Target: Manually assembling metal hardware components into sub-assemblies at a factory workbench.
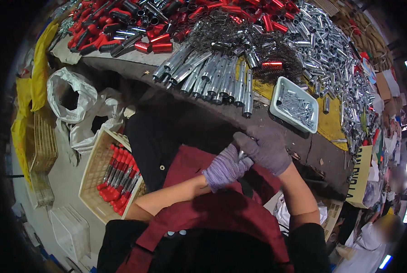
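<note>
Both my hands wear knitted purple-grey gloves and meet over my lap, in front of the bench edge. My left hand point(226, 168) is closed round a shiny metal part point(242, 155), of which only a short bit shows. My right hand point(268, 149) closes over the same part from the right, its fingers bent; most of the piece is hidden. Beyond them on the bench lie several long silver tubes point(216, 78) with their ends toward me. A pale tray point(275, 111) of small metal pins stands to their right.
Red and black handles point(94, 38), dark springs point(226, 28) and a wide heap of short silver tubes point(319, 45) cover the bench. At my left, a cream crate point(90, 184) holds several red-ended metal tools point(120, 175). White sacks point(71, 95) stand behind it. Another person point(371, 241) is at far right.
</note>
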`<state>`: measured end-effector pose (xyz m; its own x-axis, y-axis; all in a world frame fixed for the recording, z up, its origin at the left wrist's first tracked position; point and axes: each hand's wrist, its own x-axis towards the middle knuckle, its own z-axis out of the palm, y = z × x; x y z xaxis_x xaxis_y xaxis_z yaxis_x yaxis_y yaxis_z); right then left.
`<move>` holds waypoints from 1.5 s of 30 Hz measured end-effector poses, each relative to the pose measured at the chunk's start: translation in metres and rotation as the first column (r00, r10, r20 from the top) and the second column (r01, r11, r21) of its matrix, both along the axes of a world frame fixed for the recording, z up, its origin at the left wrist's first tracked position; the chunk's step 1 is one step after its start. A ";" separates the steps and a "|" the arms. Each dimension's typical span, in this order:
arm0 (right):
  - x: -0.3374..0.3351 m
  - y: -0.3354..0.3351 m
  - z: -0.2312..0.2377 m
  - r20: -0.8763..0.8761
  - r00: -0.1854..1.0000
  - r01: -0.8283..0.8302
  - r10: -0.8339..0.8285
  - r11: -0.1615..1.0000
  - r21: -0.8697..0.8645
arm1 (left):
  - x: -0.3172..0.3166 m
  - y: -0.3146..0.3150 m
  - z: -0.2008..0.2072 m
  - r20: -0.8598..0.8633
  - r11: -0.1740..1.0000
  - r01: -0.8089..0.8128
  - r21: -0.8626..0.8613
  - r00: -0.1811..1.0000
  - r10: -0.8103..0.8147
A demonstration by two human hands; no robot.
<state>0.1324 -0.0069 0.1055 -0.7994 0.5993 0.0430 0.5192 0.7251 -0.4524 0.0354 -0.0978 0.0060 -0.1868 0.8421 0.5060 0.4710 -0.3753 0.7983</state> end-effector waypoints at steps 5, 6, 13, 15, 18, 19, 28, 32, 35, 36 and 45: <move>0.016 0.023 0.003 0.084 0.989 0.120 -0.120 0.993 0.003 | -0.007 0.003 0.052 0.451 0.736 0.408 -0.541 0.879 -0.156; 0.018 0.026 -0.005 -0.108 0.981 0.160 -0.163 0.987 -0.034 | -0.005 0.009 0.072 0.393 0.694 0.394 -0.602 0.903 -0.172; 0.035 0.033 0.001 -0.246 0.923 0.291 -0.296 0.955 -0.056 | -0.014 0.028 0.089 0.094 0.750 0.336 -0.570 0.933 -0.347; 0.049 0.030 -0.010 -0.288 0.907 0.310 -0.306 0.950 -0.035 | -0.013 0.034 0.098 0.027 0.703 0.342 -0.623 0.908 -0.417; 0.060 0.019 -0.003 -0.410 0.853 0.292 -0.324 0.946 -0.139 | -0.013 0.040 0.112 -0.073 0.682 0.340 -0.648 0.863 -0.500; 0.063 0.016 0.003 -0.490 0.797 0.257 -0.353 0.933 -0.254 | -0.012 0.044 0.114 -0.116 0.703 0.353 -0.618 0.843 -0.525; 0.108 0.020 0.036 -0.394 0.917 0.103 0.060 0.920 0.378 | 0.012 0.033 0.114 -0.219 0.784 0.403 -0.473 0.808 -0.547; 0.127 0.029 0.039 -0.286 0.958 0.105 -0.005 0.936 0.336 | 0.004 0.036 0.119 0.084 0.487 0.486 -0.726 0.765 -0.639; 0.143 0.081 0.011 -0.187 0.972 0.190 -0.140 0.940 0.284 | -0.012 0.049 0.107 0.068 0.630 0.385 -0.675 0.882 -0.467; 0.152 0.115 -0.004 -0.084 0.981 0.184 -0.173 0.719 0.670 | -0.022 0.058 0.095 0.233 0.621 0.323 -0.715 0.946 -0.224; 0.281 0.292 -0.051 0.290 0.246 0.702 -0.925 0.376 0.605 | -0.037 0.131 0.086 -0.857 0.669 -0.609 -0.425 0.510 -0.080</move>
